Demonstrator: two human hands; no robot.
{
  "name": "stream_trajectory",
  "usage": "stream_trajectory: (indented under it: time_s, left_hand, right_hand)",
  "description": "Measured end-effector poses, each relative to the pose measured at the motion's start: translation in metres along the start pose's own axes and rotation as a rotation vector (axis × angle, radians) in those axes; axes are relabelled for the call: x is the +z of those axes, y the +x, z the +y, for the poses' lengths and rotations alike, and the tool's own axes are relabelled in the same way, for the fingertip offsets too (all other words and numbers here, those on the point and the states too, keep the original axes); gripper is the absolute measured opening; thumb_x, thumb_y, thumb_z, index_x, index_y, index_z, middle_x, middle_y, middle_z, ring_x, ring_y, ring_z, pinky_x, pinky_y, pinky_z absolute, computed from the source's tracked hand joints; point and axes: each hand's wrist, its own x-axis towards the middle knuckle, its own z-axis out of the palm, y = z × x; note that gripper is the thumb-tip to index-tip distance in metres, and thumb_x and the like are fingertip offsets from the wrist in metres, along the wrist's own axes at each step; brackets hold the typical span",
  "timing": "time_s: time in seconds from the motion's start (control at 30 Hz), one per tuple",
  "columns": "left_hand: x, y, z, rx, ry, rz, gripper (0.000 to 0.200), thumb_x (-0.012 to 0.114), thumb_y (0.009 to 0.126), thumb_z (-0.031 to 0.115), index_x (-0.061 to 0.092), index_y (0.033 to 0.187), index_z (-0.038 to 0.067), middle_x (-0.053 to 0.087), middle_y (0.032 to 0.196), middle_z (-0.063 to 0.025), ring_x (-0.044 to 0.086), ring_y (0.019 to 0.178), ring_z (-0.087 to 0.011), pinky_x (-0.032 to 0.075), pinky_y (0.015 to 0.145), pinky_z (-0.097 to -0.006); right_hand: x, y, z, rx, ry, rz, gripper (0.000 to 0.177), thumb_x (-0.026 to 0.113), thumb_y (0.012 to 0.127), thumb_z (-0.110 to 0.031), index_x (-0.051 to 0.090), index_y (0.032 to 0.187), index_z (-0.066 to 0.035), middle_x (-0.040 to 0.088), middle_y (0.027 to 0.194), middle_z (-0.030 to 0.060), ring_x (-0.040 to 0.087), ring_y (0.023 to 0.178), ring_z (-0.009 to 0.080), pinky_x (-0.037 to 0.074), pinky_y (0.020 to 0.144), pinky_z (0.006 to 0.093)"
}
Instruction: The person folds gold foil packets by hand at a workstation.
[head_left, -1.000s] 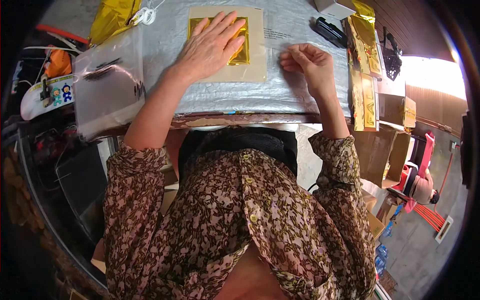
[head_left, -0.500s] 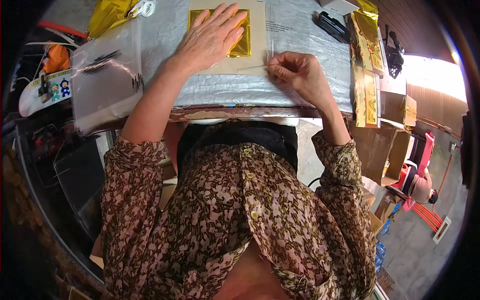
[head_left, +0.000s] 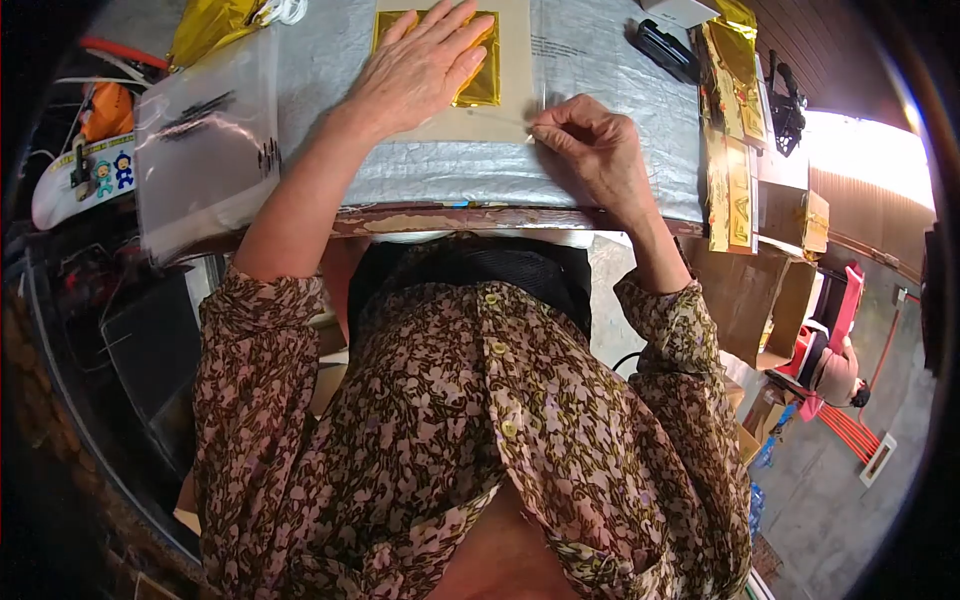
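Observation:
My left hand [head_left: 415, 75] lies flat on a square of shiny gold foil [head_left: 487, 85], fingers stretched out. Beneath the foil is a beige sheet [head_left: 514, 50] on the silver-covered table [head_left: 630, 150]. By the sheet's lower right corner, my right hand [head_left: 592, 142] is closed in a pinch. Between thumb and forefinger it holds the end of a thin clear plastic strip [head_left: 500, 120], which runs left over the beige sheet. Part of the foil is hidden under my left hand.
A clear plastic bag [head_left: 205, 190] with black marks hangs over the table's left edge. To the right are a black stapler-like tool [head_left: 667, 52] and gold-printed boxes [head_left: 735, 190]. Cardboard boxes [head_left: 745, 295] stand lower right, and another person [head_left: 835, 375] is farther off.
My right hand has shifted slightly left, still pinching the strip. The left hand stays flat on the foil. The whole view has moved a little.

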Motion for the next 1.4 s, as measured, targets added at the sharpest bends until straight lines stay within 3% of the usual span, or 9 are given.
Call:
stream_trajectory:
  time_s: [0.03, 0.1, 0.43, 0.83, 0.93, 1.0, 1.1, 1.33, 1.4]
  left_hand:
    - [-0.011, 0.002, 0.007, -0.001, -0.005, -0.003, 0.059, 0.038, 0.112, 0.048, 0.036, 0.163, 0.019, 0.029, 0.171, -0.0071, 0.024, 0.158, -0.0274, 0.015, 0.128, -0.0501]
    - [-0.043, 0.008, 0.025, -0.111, -0.17, -0.18, 0.059, 0.04, 0.11, 0.04, 0.04, 0.158, 0.005, 0.034, 0.166, -0.0199, 0.031, 0.155, -0.0337, 0.019, 0.126, -0.0498]
    - [-0.041, 0.012, 0.03, -0.164, -0.094, -0.245, 0.061, 0.04, 0.11, 0.043, 0.04, 0.158, 0.005, 0.033, 0.167, -0.0184, 0.03, 0.155, -0.0333, 0.02, 0.126, -0.0491]
    - [-0.035, 0.009, 0.027, -0.095, -0.037, -0.178, 0.065, 0.042, 0.109, 0.048, 0.041, 0.158, 0.005, 0.034, 0.166, -0.0166, 0.029, 0.155, -0.0318, 0.021, 0.125, -0.0461]
    - [-0.038, 0.011, 0.027, -0.12, -0.065, -0.187, 0.065, 0.041, 0.109, 0.048, 0.041, 0.158, 0.005, 0.034, 0.166, -0.0166, 0.029, 0.155, -0.0313, 0.021, 0.126, -0.0464]
    - [-0.039, 0.01, 0.028, -0.126, -0.061, -0.189, 0.064, 0.041, 0.109, 0.048, 0.041, 0.158, 0.005, 0.034, 0.166, -0.017, 0.029, 0.155, -0.0311, 0.021, 0.126, -0.0464]
    - [-0.039, 0.012, 0.028, -0.117, -0.061, -0.194, 0.063, 0.04, 0.11, 0.047, 0.041, 0.158, 0.006, 0.034, 0.166, -0.0174, 0.029, 0.155, -0.0314, 0.02, 0.126, -0.0465]
    - [-0.04, 0.011, 0.028, -0.129, -0.044, -0.196, 0.063, 0.039, 0.11, 0.047, 0.039, 0.158, 0.006, 0.035, 0.165, -0.0189, 0.03, 0.154, -0.033, 0.02, 0.126, -0.0476]
    - [-0.041, 0.011, 0.028, -0.137, -0.051, -0.197, 0.063, 0.039, 0.11, 0.047, 0.039, 0.159, 0.006, 0.035, 0.165, -0.0195, 0.03, 0.154, -0.0334, 0.02, 0.126, -0.0478]
  right_hand:
    - [0.001, 0.0, 0.001, -0.003, 0.007, 0.015, 0.008, 0.076, 0.095, -0.007, 0.076, 0.098, 0.0, 0.073, 0.096, 0.0037, 0.066, 0.088, 0.0096, 0.053, 0.084, 0.026]
    - [0.004, -0.002, 0.002, 0.001, 0.016, 0.028, 0.008, 0.076, 0.095, -0.007, 0.076, 0.098, 0.0, 0.073, 0.095, 0.0036, 0.066, 0.088, 0.0096, 0.053, 0.085, 0.0257]
    - [0.007, -0.004, -0.011, -0.051, -0.086, 0.042, 0.013, 0.079, 0.094, -0.012, 0.078, 0.099, 0.001, 0.072, 0.092, 0.0039, 0.065, 0.082, 0.0098, 0.054, 0.078, 0.0263]
    - [0.018, -0.005, -0.011, -0.015, -0.16, 0.135, 0.016, 0.079, 0.093, -0.014, 0.078, 0.099, 0.001, 0.074, 0.088, 0.004, 0.064, 0.078, 0.0089, 0.053, 0.076, 0.0265]
    - [0.006, -0.005, -0.011, -0.055, -0.134, 0.081, 0.016, 0.08, 0.094, -0.014, 0.078, 0.098, 0.001, 0.074, 0.084, 0.0024, 0.063, 0.076, 0.0073, 0.052, 0.073, 0.0256]
    - [0.0, -0.005, -0.009, 0.056, -0.027, -0.015, 0.015, 0.079, 0.094, -0.015, 0.079, 0.097, 0.0, 0.075, 0.082, 0.0008, 0.062, 0.074, 0.0054, 0.052, 0.069, 0.0245]
    - [0.001, -0.003, -0.01, 0.054, -0.063, -0.017, 0.017, 0.078, 0.095, -0.017, 0.079, 0.097, -0.001, 0.074, 0.081, 0.0008, 0.061, 0.073, 0.0046, 0.051, 0.067, 0.0243]
    - [0.001, 0.003, -0.021, 0.039, -0.136, -0.039, 0.022, 0.079, 0.095, -0.022, 0.078, 0.097, 0.0, 0.073, 0.076, 0.0002, 0.06, 0.072, 0.005, 0.051, 0.067, 0.0242]
    - [0.002, 0.003, -0.025, 0.128, -0.153, -0.061, 0.018, 0.078, 0.095, -0.017, 0.078, 0.098, 0.001, 0.074, 0.08, 0.001, 0.062, 0.074, 0.005, 0.052, 0.071, 0.0237]
